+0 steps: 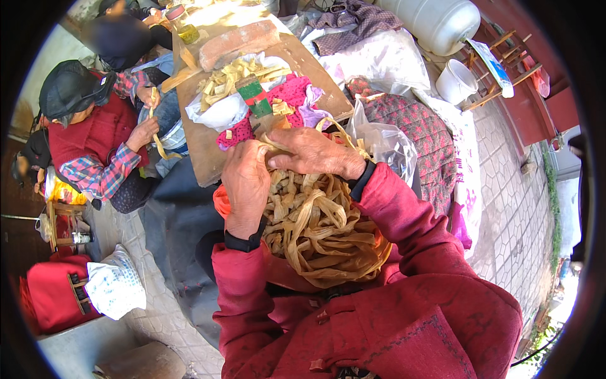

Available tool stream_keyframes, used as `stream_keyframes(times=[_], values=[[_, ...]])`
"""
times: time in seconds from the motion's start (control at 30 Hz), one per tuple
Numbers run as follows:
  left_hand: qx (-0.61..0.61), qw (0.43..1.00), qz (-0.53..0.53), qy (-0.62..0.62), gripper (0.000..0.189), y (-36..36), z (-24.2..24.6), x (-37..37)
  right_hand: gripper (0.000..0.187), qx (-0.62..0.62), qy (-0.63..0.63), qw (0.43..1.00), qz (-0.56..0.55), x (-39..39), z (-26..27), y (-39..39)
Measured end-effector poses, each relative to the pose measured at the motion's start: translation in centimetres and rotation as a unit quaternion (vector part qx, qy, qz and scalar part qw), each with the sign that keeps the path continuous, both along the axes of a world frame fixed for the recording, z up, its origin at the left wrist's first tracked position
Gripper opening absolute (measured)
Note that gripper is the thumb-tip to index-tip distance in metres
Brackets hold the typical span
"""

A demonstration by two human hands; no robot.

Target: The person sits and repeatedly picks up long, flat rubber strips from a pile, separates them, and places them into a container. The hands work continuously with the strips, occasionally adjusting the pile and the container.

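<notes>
Both my hands meet over my lap, holding a pale tan flat strip (273, 145) between them. My left hand (247, 177) pinches its left end between thumb and fingers. My right hand (310, 150) grips it from the other side, and a length of strip loops out above my right wrist. Just beneath lies a heap of long tan strips (326, 237) and shorter knotted or folded pieces (279, 213), in an orange-lined container on my lap. Beyond my hands, a green block with a red band (255, 96) stands at the near part of the wooden table.
The wooden table (201, 158) bears a white plastic bag (220, 113) of folded strips, a brick-like block (239, 45) and a jar (188, 33). At the left a co-worker (102, 128) handles a strip over a bucket. A clear plastic bag (386, 142) touches the quilted cloth (412, 137) at right.
</notes>
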State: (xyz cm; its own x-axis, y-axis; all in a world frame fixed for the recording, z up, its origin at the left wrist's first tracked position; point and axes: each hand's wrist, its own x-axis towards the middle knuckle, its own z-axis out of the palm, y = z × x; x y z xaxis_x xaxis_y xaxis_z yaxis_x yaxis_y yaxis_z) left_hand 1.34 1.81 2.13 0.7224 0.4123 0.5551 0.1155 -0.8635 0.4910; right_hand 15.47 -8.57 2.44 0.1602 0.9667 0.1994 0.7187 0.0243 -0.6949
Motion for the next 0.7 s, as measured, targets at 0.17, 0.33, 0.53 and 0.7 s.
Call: stream_keyframes(times=[0.17, 0.33, 0.53, 0.7], values=[[-0.041, 0.996, -0.029, -0.074, 0.006, 0.1, -1.3, 0.7, 0.022, -0.086, 0.232, 0.969, 0.008, 0.1, -1.3, 0.4], [-0.306, 0.937, -0.102, -0.133, 0.006, 0.2, -2.2, 1.1, 0.021, -0.016, 0.279, 0.959, -0.040, 0.3, -2.3, 0.6], [-0.627, 0.763, -0.116, -0.111, 0.011, 1.0, -2.4, 0.6, 0.030, 0.126, 0.004, 0.988, -0.085, -0.3, -2.2, 0.0], [-0.696, 0.709, -0.087, -0.070, 0.006, 1.8, -3.2, 0.8, 0.030, 0.149, 0.021, 0.988, -0.044, -0.6, -1.6, -0.5]])
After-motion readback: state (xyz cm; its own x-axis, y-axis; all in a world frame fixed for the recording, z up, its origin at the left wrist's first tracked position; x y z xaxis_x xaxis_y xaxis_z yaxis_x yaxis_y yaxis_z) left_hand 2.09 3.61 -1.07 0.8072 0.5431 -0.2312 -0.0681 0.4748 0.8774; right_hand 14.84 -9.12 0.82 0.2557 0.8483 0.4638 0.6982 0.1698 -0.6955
